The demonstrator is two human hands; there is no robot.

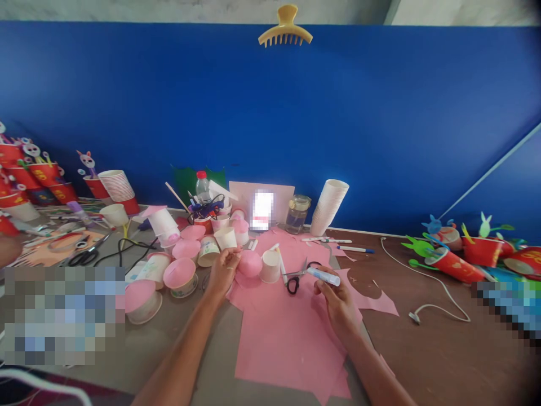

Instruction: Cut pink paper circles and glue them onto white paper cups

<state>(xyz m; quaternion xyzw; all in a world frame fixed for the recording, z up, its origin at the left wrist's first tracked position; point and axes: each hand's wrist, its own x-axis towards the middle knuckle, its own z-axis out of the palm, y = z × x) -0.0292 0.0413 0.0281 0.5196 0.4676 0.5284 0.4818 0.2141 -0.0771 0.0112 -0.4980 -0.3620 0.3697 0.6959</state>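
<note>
Big blue partition (pixel 380 113) fills pretty much the whole back, with a strip of pale wall (pixel 127 10) peeking over it at 12 o'clock. Another blue panel (pixel 520 186) angles in at 3 o'clock. The desk (pixel 443 361) is brown, greyish toward 7 o'clock. Soft, even light.

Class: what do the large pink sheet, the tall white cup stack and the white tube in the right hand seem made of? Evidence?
Large pink sheet: matte paper or thin foam; flat, cut edges. Tall white cup stack: likely paper; thin nested rims. White tube in right hand: probably smooth plastic; slight sheen.
</note>
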